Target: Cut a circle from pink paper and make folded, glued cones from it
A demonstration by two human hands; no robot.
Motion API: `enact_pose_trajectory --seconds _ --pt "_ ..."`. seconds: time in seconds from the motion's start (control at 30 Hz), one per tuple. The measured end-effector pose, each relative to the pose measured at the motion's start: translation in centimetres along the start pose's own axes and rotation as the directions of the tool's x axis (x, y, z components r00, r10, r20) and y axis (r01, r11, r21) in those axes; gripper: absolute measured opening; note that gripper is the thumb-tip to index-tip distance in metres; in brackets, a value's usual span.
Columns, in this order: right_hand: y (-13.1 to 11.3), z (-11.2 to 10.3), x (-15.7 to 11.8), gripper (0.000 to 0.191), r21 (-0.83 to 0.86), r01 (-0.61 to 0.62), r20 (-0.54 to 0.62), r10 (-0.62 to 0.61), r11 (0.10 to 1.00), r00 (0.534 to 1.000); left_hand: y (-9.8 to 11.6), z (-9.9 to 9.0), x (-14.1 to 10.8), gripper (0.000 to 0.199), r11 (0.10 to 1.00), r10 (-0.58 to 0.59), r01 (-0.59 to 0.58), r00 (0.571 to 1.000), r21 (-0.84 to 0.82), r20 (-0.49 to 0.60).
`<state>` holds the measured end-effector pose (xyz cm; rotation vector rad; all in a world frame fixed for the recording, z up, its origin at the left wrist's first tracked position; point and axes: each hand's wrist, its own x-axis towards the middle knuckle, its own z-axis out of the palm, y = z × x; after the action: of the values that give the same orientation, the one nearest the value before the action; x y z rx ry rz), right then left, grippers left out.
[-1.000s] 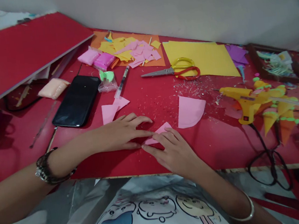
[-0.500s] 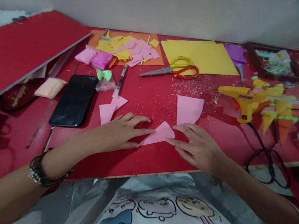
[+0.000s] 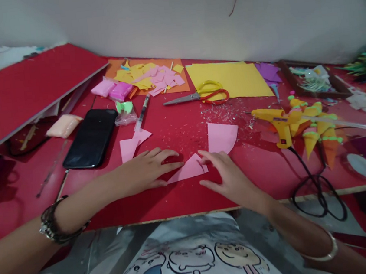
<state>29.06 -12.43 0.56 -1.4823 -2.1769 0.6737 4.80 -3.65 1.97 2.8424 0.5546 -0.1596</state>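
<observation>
A folded pink paper piece [image 3: 189, 168] lies on the red table between my hands, its narrow tip to the left. My left hand [image 3: 150, 168] rests with spread fingers at that tip, the fingertips touching the paper. Around the paper's right end, my right hand [image 3: 228, 173] has its thumb and forefinger apart, with nothing between them. Just beyond the right hand sits a pink paper sector [image 3: 222, 137] with a curved edge. More pink paper pieces [image 3: 130, 148] lie past my left hand, partly covered by it.
Scissors [image 3: 203, 95] lie partly on yellow sheets [image 3: 229, 77]. A yellow glue gun [image 3: 278, 122] stands to the right beside small paper cones [image 3: 313, 134]. On the left are a black phone [image 3: 90, 138], a pen [image 3: 142, 110] and foam clay packets [image 3: 121, 91]. Paper scraps [image 3: 157, 76] cover an orange sheet.
My right hand has opened wider and its fingers have shifted off the folded paper's right end. The right end now shows a small overlapping flap. The whole view has tilted upward slightly.
</observation>
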Motion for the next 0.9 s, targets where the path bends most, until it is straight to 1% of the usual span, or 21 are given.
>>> enact_pose_trajectory --seconds 0.07,0.17,0.3,0.4,0.43,0.5,0.57,0.63,0.67,0.73,0.77,0.8,0.83,0.87,0.9 --pt "-0.6 0.7 0.8 0.06 0.077 -0.033 -0.005 0.033 0.997 0.999 0.1 0.0 -0.1 0.049 1.0 -0.001 0.001 1.0 0.024 0.001" --pt "-1.0 1.3 1.4 0.051 0.146 -0.047 -0.025 0.051 0.988 0.998 0.5 -0.1 -0.2 0.048 0.998 0.023 -0.022 1.0 0.066 -0.02" --pt "-0.7 1.0 2.1 0.033 0.167 0.049 -0.039 -0.043 0.985 0.998 1.7 0.4 0.1 0.044 0.983 0.1 -0.08 0.988 0.167 -0.115" --pt "-0.1 0.8 2.5 0.023 0.147 0.111 -0.076 -0.1 0.983 0.992 2.5 1.4 0.6 0.04 0.974 0.108 -0.065 0.975 0.218 -0.193" --pt "0.1 0.8 2.6 0.021 0.141 0.12 -0.082 -0.109 0.983 0.991 2.7 1.8 0.7 0.038 0.974 0.109 -0.065 0.974 0.219 -0.196" --pt "0.6 0.7 2.6 0.021 0.113 0.133 -0.08 -0.125 0.985 0.989 2.9 2.5 0.8 0.04 0.976 0.125 -0.091 0.978 0.195 -0.168" --pt "1.0 0.4 2.2 0.021 0.064 0.146 -0.077 -0.141 0.987 0.987 2.9 2.8 0.9 0.05 0.979 0.146 -0.125 0.981 0.159 -0.127" --pt "1.6 -0.5 1.6 0.023 0.023 0.14 -0.098 -0.137 0.99 0.986 3.0 2.8 0.8 0.058 0.982 0.147 -0.133 0.984 0.136 -0.104" --pt "2.0 -1.1 1.1 0.023 0.011 0.12 -0.122 -0.117 0.993 0.986 3.1 2.8 0.8 0.06 0.984 0.137 -0.123 0.985 0.129 -0.105" --pt "3.1 -2.4 -0.1 0.021 0.007 0.025 -0.188 -0.024 1.0 0.982 3.3 2.7 0.9 0.062 0.989 0.106 -0.092 0.988 0.118 -0.112" --pt "3.9 -3.1 -0.8 0.019 0.001 -0.036 -0.246 0.036 0.999 0.969 3.4 2.7 0.9 0.062 0.991 0.086 -0.074 0.99 0.113 -0.114" --pt "4.7 -3.7 -1.5 0.017 -0.004 -0.114 -0.309 0.108 0.993 0.945 3.6 2.6 1.0 0.062 0.992 0.071 -0.059 0.991 0.108 -0.114" --pt "5.6 -4.3 -2.3 0.016 0.007 -0.21 -0.402 0.195 0.978 0.895 3.7 2.5 1.0 0.062 0.994 0.063 -0.051 0.992 0.101 -0.113" --pt "6.4 -4.8 -3.1 0.017 0.022 -0.291 -0.491 0.264 0.957 0.83 3.7 2.4 1.0 0.06 0.994 0.059 -0.048 0.992 0.094 -0.114" --pt "7.2 -5.3 -3.9 0.021 0.064 -0.358 -0.567 0.329 0.932 0.756 3.6 2.3 1.0 0.059 0.995 0.059 -0.049 0.992 0.084 -0.114"
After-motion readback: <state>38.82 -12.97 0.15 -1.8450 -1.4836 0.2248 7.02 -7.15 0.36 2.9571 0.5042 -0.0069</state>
